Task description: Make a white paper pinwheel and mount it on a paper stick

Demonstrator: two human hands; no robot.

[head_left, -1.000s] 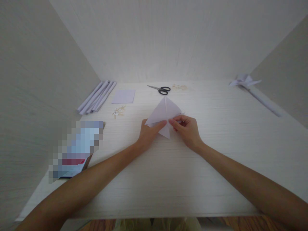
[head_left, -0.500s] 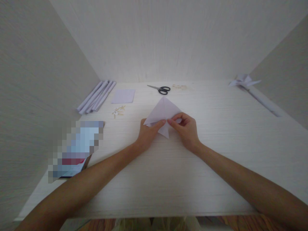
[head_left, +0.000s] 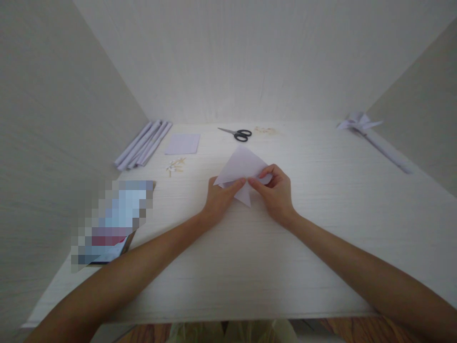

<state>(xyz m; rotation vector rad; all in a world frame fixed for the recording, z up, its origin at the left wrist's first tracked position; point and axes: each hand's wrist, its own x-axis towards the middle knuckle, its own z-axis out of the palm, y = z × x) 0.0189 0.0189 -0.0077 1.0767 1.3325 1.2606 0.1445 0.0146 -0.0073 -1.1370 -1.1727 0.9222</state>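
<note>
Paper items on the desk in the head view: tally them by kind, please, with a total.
Folded sheet pinched between left hand and right hand: 1
Flat sheet lying near the rolls: 1
Paper rolls, far left, as far as I can separate them: 5
Finished pinwheel on a rolled stick, far right: 1
Total: 8

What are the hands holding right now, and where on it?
Both hands pinch the folded white paper at its near, lower edge: the left hand on its left part, the right hand on its right corner, fingertips nearly meeting at the middle.
</note>
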